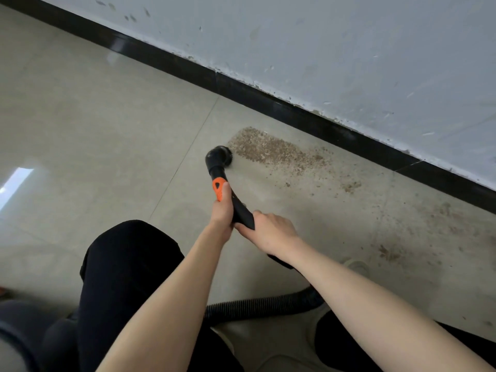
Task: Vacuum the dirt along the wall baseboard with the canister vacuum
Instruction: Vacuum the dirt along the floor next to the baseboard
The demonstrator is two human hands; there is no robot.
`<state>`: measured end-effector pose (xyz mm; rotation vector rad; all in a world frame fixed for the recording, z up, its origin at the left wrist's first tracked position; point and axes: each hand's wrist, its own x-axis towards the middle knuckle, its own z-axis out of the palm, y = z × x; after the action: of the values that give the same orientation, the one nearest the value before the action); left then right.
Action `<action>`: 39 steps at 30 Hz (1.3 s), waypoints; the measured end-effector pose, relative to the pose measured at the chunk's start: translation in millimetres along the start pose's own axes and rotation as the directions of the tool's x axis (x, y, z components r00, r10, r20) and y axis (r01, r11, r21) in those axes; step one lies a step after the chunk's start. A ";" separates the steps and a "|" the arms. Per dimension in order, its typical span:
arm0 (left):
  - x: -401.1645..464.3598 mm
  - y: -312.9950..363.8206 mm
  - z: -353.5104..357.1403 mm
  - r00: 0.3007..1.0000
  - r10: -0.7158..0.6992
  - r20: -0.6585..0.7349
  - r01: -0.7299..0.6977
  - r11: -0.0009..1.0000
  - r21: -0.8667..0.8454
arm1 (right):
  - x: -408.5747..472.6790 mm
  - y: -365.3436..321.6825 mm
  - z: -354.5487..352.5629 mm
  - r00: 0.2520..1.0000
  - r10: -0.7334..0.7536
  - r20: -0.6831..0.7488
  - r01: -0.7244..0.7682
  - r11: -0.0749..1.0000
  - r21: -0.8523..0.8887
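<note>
Head view: two bare hands on one black vacuum handle (243, 213) with an orange grip. Left hand (222, 210) wrapped around the orange part, thumb along it; right hand (271, 228) clasping the handle just behind. One round brush nozzle (219, 157) down on the floor tile (94, 116), touching the left end of one dense dirt patch (276, 151); thinner scatter to the right. One black baseboard (308, 116) just beyond the patch, under a scuffed wall (349, 49). One ribbed hose (257, 304) near the knees. No readable writing. Bare tile open to the left.
</note>
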<state>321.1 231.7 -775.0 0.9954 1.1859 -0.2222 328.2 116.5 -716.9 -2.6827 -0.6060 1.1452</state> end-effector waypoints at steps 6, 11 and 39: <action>22.3 34.9 -7.8 1.000 -0.004 -0.004 0.004 1.000 -0.003 | 31.1 -17.1 -17.2 1.000 -0.018 0.018 0.018 0.999 0.032; 17.7 22.7 4.4 1.000 -0.009 0.028 0.007 0.998 0.066 | 19.1 -1.7 -6.7 1.000 0.030 0.000 -0.030 0.996 0.087; -37.0 -49.4 67.0 0.979 -0.049 0.198 -0.022 0.939 0.343 | -62.7 63.2 34.8 0.952 0.303 -0.030 -0.281 0.911 0.301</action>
<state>320.1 140.8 -767.9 1.2375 0.9835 -0.5450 283.1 32.3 -719.0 -2.5943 -0.0111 1.0909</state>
